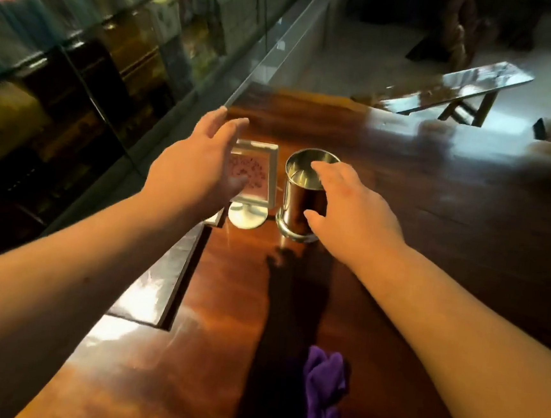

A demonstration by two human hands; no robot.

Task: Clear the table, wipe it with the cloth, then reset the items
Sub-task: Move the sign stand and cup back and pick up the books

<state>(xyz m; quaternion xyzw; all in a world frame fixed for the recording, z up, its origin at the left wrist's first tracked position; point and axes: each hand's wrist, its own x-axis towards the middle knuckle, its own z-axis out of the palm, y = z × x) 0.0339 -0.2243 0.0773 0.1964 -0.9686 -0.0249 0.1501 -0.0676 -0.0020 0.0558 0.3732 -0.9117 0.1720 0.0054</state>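
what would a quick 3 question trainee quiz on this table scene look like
1. True or false: the purple cloth lies near the table's near edge, with no hand on it.
2. The right hand is at which item? A) sign stand B) metal cup C) cloth
3. Fill in: the left hand is spread open in front of the ____.

Key: 1 true. 2 B, the metal cup. 3 sign stand.

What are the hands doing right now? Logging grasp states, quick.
Left hand: open, fingers spread in front of the sign stand, holding nothing.
Right hand: open, curling around the metal cup; grip not closed.
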